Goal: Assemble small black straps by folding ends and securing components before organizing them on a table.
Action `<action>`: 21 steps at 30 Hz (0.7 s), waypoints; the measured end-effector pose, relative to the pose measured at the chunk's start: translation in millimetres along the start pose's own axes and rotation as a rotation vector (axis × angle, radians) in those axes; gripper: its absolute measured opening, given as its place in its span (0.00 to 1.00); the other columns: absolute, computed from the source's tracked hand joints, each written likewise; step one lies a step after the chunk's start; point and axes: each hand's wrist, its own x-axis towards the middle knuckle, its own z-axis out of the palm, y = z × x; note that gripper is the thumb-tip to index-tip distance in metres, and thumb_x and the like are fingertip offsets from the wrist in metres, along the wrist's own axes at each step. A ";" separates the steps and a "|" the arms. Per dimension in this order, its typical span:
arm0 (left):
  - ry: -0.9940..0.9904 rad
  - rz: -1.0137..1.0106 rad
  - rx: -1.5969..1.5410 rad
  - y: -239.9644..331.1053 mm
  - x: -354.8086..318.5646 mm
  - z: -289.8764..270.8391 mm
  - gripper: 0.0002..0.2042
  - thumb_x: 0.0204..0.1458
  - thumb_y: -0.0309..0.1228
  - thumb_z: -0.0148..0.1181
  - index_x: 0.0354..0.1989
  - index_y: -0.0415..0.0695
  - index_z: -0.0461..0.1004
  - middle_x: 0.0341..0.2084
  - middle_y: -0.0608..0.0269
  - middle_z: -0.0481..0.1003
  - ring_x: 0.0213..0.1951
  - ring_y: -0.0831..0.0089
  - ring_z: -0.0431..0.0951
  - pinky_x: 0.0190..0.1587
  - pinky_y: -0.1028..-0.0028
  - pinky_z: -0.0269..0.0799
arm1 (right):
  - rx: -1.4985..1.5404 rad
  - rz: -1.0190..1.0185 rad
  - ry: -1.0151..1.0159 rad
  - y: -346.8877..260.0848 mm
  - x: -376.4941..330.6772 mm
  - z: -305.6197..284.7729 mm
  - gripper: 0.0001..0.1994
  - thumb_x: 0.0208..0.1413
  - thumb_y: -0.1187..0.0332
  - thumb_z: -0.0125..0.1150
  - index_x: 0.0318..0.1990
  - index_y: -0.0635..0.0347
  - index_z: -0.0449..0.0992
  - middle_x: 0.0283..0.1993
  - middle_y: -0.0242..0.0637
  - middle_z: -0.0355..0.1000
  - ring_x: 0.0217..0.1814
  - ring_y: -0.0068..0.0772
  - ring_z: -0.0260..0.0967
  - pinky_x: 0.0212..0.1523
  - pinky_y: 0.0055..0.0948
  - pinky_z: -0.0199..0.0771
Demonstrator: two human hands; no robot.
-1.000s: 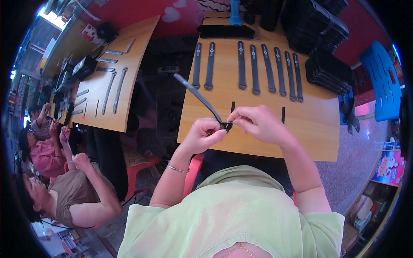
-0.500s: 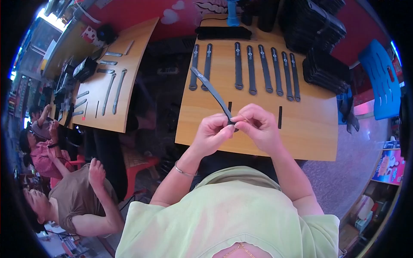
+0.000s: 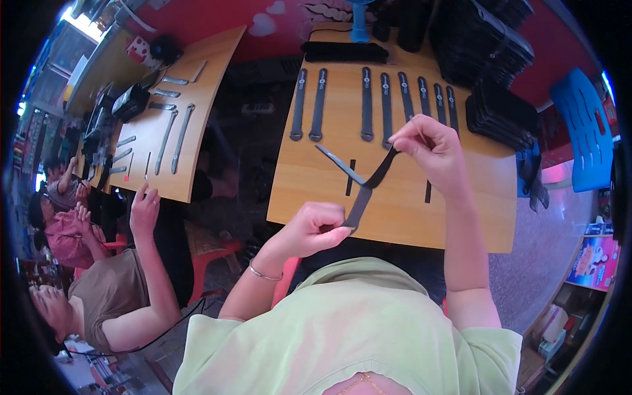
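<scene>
Left hand (image 3: 316,227) pinching lower end of long dark flat strap (image 3: 368,184), right hand (image 3: 428,148) pinching upper end; strap bent btwn hands, above wooden desk (image 3: 461,210). Row of similar dark straps (image 3: 372,102) beyond right hand.

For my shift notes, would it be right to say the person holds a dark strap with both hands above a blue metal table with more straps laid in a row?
Not quite: the head view shows the table is light wood, not blue metal. The left hand and right hand do hold the dark strap above it, with more straps in a row.

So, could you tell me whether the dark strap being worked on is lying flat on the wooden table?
No: the dark strap is lifted above the wooden table, pinched between the left hand and right hand.
</scene>
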 end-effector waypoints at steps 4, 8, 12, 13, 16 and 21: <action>0.036 -0.153 -0.044 -1.1 -0.6 3.7 0.05 0.53 0.25 0.53 0.27 0.36 0.68 0.21 0.67 0.65 0.25 0.78 0.65 0.29 0.77 0.61 | -0.185 -0.140 -0.266 -20.0 -5.0 13.8 0.04 0.45 0.77 0.66 0.29 0.62 0.77 0.24 0.28 0.68 0.24 0.16 0.58 0.23 0.18 0.53; 0.282 -0.261 -0.520 6.1 12.0 12.1 0.15 0.55 0.24 0.48 0.51 0.37 0.64 0.37 0.64 0.69 0.40 0.78 0.69 0.44 0.79 0.66 | -0.258 -0.282 -0.344 -17.0 -18.2 37.4 0.06 0.41 0.76 0.68 0.29 0.59 0.79 0.25 0.33 0.70 0.26 0.27 0.68 0.25 0.23 0.65; 0.386 -0.226 -0.777 9.3 18.3 11.4 0.19 0.56 0.25 0.43 0.57 0.39 0.59 0.40 0.58 0.68 0.44 0.72 0.70 0.50 0.73 0.66 | -0.335 -0.214 -0.416 -20.2 -26.6 39.8 0.06 0.40 0.76 0.68 0.29 0.59 0.79 0.27 0.35 0.71 0.29 0.33 0.72 0.29 0.26 0.70; 0.335 -0.171 -0.896 9.1 18.3 9.8 0.20 0.57 0.25 0.41 0.59 0.38 0.57 0.41 0.57 0.68 0.44 0.70 0.70 0.50 0.72 0.66 | -0.356 -0.210 -0.416 -19.6 -28.0 39.5 0.06 0.42 0.73 0.67 0.30 0.58 0.78 0.28 0.35 0.71 0.29 0.34 0.72 0.29 0.28 0.70; 0.331 -0.146 -1.015 11.2 15.4 8.9 0.21 0.59 0.27 0.39 0.61 0.38 0.53 0.41 0.55 0.68 0.43 0.71 0.71 0.48 0.72 0.67 | -0.368 -0.193 -0.424 -18.4 -30.0 40.9 0.05 0.44 0.70 0.66 0.30 0.56 0.77 0.29 0.34 0.71 0.29 0.35 0.71 0.29 0.30 0.70; 0.410 -0.153 -0.929 18.6 13.2 15.2 0.19 0.63 0.32 0.37 0.62 0.41 0.54 0.37 0.62 0.67 0.38 0.79 0.69 0.39 0.79 0.68 | -0.289 -0.113 -0.451 -13.5 -30.2 50.8 0.05 0.45 0.71 0.65 0.31 0.58 0.76 0.30 0.36 0.71 0.29 0.35 0.71 0.29 0.30 0.70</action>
